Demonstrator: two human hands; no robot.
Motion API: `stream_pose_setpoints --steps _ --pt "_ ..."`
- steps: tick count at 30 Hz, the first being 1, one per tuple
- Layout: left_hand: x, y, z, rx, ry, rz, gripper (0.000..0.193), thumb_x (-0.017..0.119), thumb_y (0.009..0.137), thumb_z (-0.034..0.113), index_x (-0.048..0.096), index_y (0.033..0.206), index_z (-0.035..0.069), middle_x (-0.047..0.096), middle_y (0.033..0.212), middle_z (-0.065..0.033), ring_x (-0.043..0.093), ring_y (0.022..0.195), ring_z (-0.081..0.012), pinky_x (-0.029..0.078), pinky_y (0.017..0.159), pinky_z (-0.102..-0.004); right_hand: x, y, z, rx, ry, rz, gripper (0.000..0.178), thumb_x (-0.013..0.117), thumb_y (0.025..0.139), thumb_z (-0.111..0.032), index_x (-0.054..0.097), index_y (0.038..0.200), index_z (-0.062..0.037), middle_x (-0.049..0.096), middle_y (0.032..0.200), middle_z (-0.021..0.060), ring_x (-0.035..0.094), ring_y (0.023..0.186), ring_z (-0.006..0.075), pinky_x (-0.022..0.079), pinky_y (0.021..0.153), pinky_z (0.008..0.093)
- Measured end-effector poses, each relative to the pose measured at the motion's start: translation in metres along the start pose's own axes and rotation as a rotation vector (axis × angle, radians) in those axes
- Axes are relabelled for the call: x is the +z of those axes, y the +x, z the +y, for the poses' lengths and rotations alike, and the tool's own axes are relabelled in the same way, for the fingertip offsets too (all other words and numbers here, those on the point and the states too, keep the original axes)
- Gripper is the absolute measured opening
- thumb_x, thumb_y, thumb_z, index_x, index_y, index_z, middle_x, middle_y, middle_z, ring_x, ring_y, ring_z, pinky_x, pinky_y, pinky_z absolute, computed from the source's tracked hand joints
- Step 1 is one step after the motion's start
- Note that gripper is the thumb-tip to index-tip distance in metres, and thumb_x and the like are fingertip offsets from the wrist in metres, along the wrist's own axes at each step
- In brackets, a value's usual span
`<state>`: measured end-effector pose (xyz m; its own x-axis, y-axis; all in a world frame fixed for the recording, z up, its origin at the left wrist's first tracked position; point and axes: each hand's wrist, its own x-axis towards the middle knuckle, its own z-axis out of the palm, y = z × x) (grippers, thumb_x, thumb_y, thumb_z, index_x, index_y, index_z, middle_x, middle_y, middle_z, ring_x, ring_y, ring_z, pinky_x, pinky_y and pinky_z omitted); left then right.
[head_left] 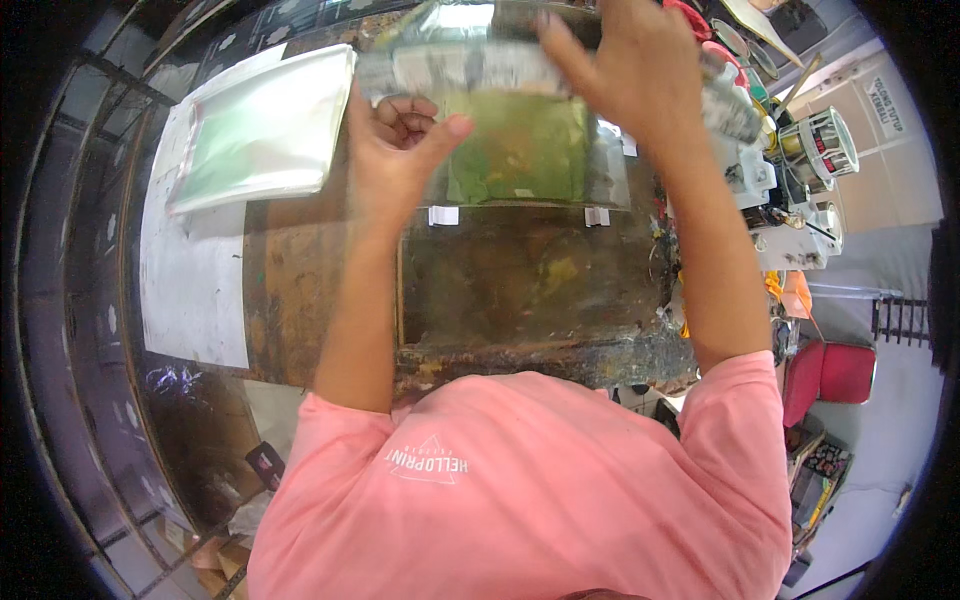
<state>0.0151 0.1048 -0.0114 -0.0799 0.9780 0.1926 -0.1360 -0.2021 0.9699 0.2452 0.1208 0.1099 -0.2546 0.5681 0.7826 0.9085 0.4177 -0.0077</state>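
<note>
My left hand (393,158) is raised over the table beside a green-tinted sheet (522,150). Its fingers curl loosely and its thumb stands apart, with nothing visible between them. At the top, my right hand (640,75) reaches past a pale, grey-smeared bar (480,68), its thumb stretched leftward. The picture's upper edge cuts off its other fingers, so any grip is hidden. The bar is smeared by motion and looks like the near edge of a screen-printing frame. Small white clips or blocks (443,215) sit along the near edge of the green sheet.
A stack of clear plastic sleeves (265,135) lies at the left, partly over a white sheet (192,290). Tubs (825,140) and bottles crowd the right side. A red chair (835,375) stands beyond the stained wooden table (540,270).
</note>
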Motion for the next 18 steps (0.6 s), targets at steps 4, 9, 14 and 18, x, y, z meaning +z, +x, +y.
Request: stream_pose_setpoints --steps 4,9,14,18 --pt "-0.021 -0.023 0.008 -0.119 0.214 -0.112 0.096 0.101 0.066 0.028 0.052 0.142 -0.007 0.071 0.123 -0.0180 0.069 0.111 -0.0219 0.055 0.098 -0.0379 0.009 -0.062 -0.006 -0.057 -0.009 -0.272 0.064 0.067 0.096 -0.046 0.058 0.142 -0.0021 0.067 0.092 0.0213 0.065 0.093 0.0385 0.047 0.081 0.0489" --pt "-0.031 -0.059 -0.047 -0.051 0.596 -0.150 0.104 0.101 0.060 0.044 0.056 0.143 0.000 0.071 0.115 -0.0153 0.068 0.107 -0.0308 0.052 0.098 -0.0432 0.024 -0.110 0.005 -0.032 0.233 -0.731 0.039 0.069 0.097 -0.040 0.073 0.112 -0.0042 0.070 0.099 0.0170 0.064 0.093 0.0404 0.051 0.085 0.0487" --pt "-0.042 -0.078 -0.087 0.132 1.201 -0.028 0.106 0.093 0.047 0.072 0.070 0.128 0.007 0.059 0.115 -0.0094 0.052 0.119 -0.0301 0.027 0.107 -0.0505 0.039 -0.162 -0.018 0.088 0.307 -0.786 0.039 0.073 0.093 -0.038 0.073 0.114 -0.0060 0.072 0.101 0.0128 0.066 0.093 0.0366 0.053 0.082 0.0478" --pt "-0.044 -0.078 -0.095 0.106 1.193 -0.061 0.106 0.093 0.046 0.072 0.070 0.126 0.007 0.059 0.117 -0.0094 0.052 0.119 -0.0291 0.026 0.107 -0.0504 0.051 -0.186 -0.027 0.092 0.234 -0.700 0.039 0.078 0.087 -0.034 0.073 0.117 -0.0085 0.071 0.104 0.0078 0.066 0.092 0.0302 0.056 0.077 0.0442"
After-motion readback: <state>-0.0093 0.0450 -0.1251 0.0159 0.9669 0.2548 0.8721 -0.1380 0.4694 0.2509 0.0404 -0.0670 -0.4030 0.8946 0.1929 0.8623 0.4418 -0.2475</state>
